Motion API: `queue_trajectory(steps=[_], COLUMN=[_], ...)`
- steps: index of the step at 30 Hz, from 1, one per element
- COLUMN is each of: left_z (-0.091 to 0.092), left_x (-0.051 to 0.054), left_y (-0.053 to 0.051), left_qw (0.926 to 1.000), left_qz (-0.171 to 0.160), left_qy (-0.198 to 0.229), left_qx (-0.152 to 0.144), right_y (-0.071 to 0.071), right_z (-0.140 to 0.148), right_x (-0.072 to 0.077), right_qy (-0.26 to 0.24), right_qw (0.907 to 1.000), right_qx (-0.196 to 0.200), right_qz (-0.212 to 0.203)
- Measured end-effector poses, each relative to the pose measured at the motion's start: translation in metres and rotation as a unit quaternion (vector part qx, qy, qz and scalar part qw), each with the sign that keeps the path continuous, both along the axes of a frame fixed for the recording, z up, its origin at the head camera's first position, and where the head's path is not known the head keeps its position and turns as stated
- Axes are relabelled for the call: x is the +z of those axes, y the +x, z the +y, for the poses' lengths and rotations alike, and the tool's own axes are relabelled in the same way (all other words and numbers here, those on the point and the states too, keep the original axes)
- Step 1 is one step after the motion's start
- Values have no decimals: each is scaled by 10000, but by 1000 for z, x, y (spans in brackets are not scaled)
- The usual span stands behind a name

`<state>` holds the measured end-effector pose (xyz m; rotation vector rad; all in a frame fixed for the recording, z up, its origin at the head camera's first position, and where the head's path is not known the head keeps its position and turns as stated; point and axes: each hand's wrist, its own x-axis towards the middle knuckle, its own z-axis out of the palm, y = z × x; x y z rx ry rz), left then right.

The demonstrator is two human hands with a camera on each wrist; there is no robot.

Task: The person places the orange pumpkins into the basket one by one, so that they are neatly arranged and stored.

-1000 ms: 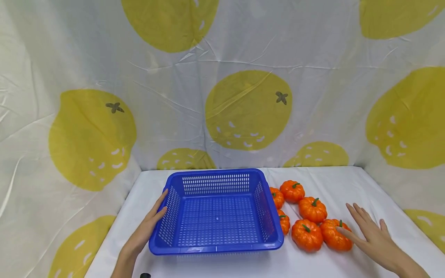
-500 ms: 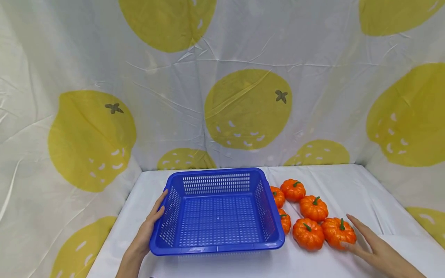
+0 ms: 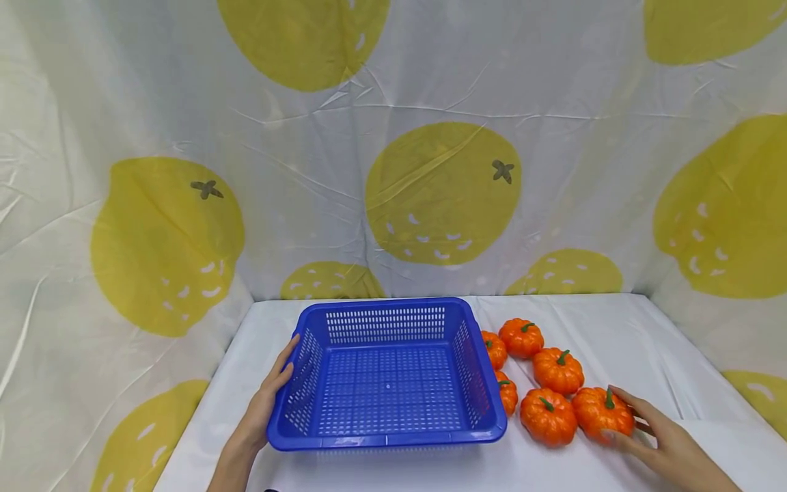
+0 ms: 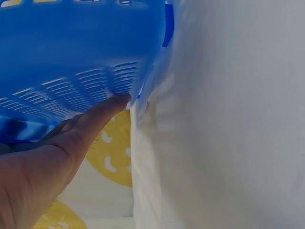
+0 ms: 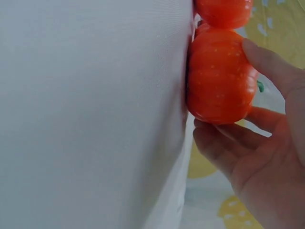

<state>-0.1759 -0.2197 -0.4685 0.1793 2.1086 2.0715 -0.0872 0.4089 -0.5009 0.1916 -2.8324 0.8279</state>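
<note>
The blue basket point(image 3: 393, 441) stands on the white-covered table with nothing inside. My left hand point(image 3: 255, 417) lies against its left side, fingers extended; in the left wrist view the left hand point(image 4: 57, 157) touches the slotted wall point(image 4: 90, 78) from outside. At the right, my right hand point(image 3: 667, 444) holds the rightmost orange pumpkin point(image 3: 595, 415) between thumb and fingers. In the right wrist view, the thumb of the right hand point(image 5: 267, 162) rests on the pumpkin point(image 5: 219, 81) and the other fingers bend around its far side. The pumpkin sits on the cloth.
Several other orange pumpkins, one of them at the front point(image 3: 549, 418), stand between the basket and my right hand. Two of these are partly hidden by the basket's right rim. A lemon-print curtain point(image 3: 307, 205) surrounds the table. A small dark object point(image 3: 270, 490) shows at the bottom edge.
My right hand has come in to the rightmost pumpkin, and its spread fingers have closed round it. The left hand stays at the basket. The head view has shifted slightly.
</note>
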Motion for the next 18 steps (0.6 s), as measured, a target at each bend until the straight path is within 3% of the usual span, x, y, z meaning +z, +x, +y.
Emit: queue_trajectory(steps=[9,18], left_z=[1,1], left_x=[0,0], left_y=[0,1], left_qw=[10000,9998], left_qz=[1,12], left_qy=[-80,-124], left_qx=[53,139], right_y=[-2,-20], right_z=[1,-8], right_x=[8,52], right_qy=[-470,-243], right_qw=[9960,9964], right_qx=[425,314], right_qz=[629,747])
